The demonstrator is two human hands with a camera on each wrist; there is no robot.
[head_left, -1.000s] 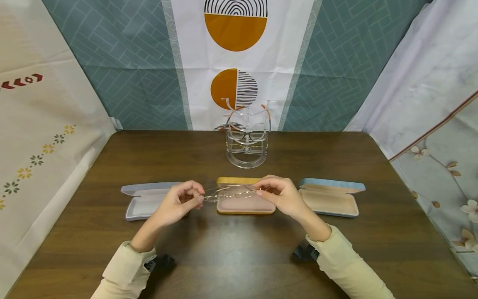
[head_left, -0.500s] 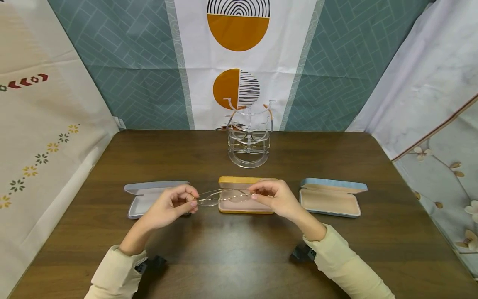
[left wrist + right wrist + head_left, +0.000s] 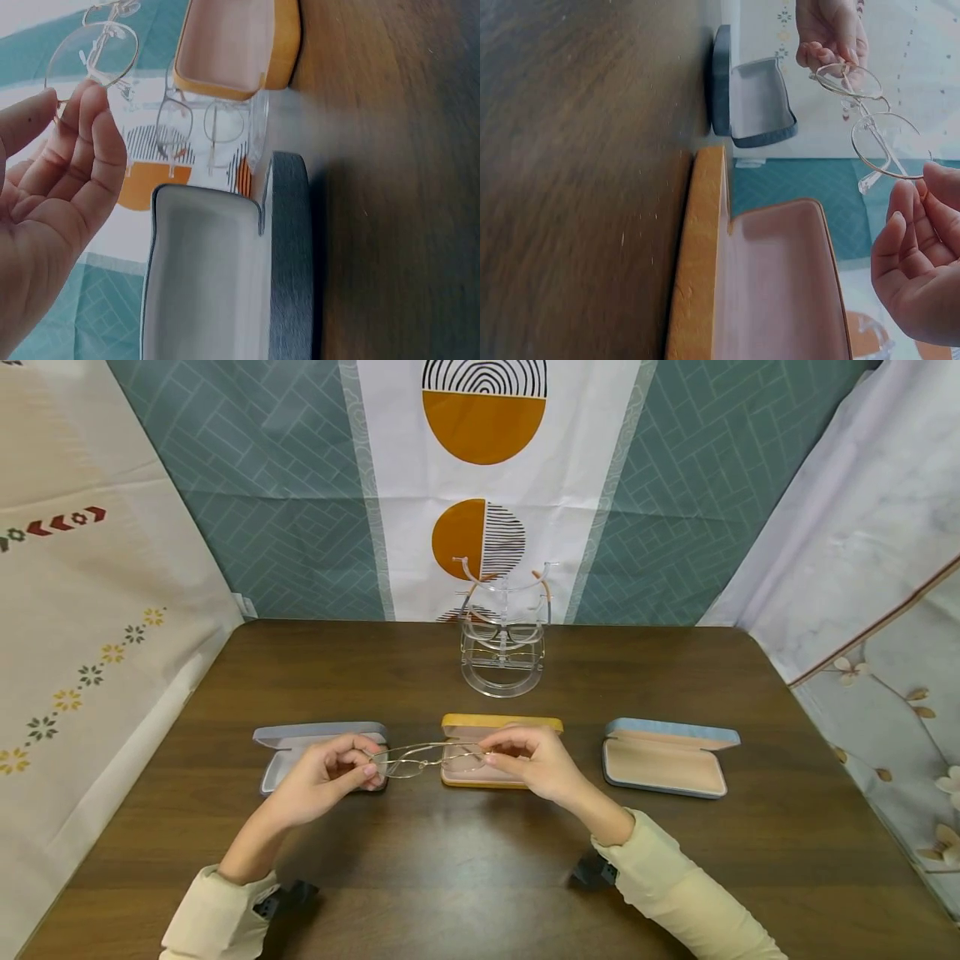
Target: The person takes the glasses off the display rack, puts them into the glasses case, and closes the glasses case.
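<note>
Thin gold-rimmed eyeglasses (image 3: 423, 764) with clear round lenses are held up between my two hands, above the table and in front of the cases. My left hand (image 3: 322, 781) pinches the frame's left end between thumb and fingers. At the opposite end my right hand (image 3: 532, 764) pinches the frame the same way. In the right wrist view the eyeglasses (image 3: 889, 145) show both rims and a clear temple tip. Behind the hands, an open grey-blue glasses case (image 3: 281, 766) lies at left and an open yellow one (image 3: 502, 721) with pink lining in the middle.
An open light-blue glasses case (image 3: 663, 764) with beige lining lies at right. At the back of the wooden table (image 3: 480, 877) stands a clear acrylic display stand (image 3: 501, 685) bearing dark-rimmed glasses (image 3: 506, 633) and a thin-framed pair lower down. Hung cloths enclose the table's sides and back.
Both hands have moved left with the eyeglasses, from over the yellow case toward the grey-blue case. The lenses now face the head view more. The cases and stand stay in place.
</note>
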